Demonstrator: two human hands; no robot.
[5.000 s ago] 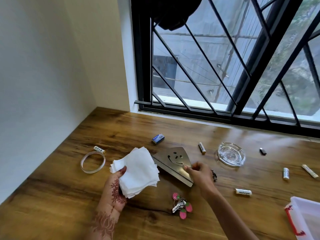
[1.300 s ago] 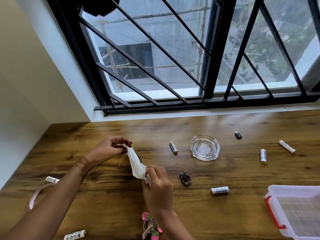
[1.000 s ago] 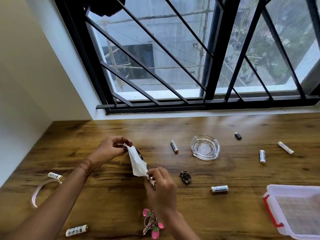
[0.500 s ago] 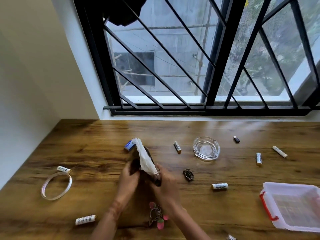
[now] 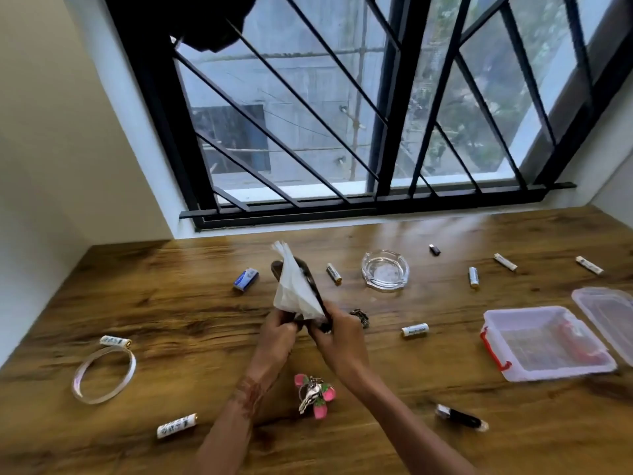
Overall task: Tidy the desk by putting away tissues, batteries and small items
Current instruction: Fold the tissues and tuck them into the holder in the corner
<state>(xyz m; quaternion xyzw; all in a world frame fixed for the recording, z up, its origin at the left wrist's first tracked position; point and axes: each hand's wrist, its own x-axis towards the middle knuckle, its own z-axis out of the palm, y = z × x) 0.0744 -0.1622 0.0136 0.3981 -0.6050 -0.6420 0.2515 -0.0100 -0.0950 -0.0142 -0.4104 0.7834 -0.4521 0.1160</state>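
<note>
From the head view, both hands are closed around the base of the holder, left hand and right hand together seating the tissues upright in it above the desk. The tissue step looks nearly done; next comes setting it down and gathering the batteries into the box. Five seconds ago the tissues lay loose in the left hand, the holder flat on the desk.

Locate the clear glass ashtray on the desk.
In the head view, the clear glass ashtray sits right of centre on the wooden desk, toward the window, between two white cylindrical batteries: one on its left, one on its right.
</note>
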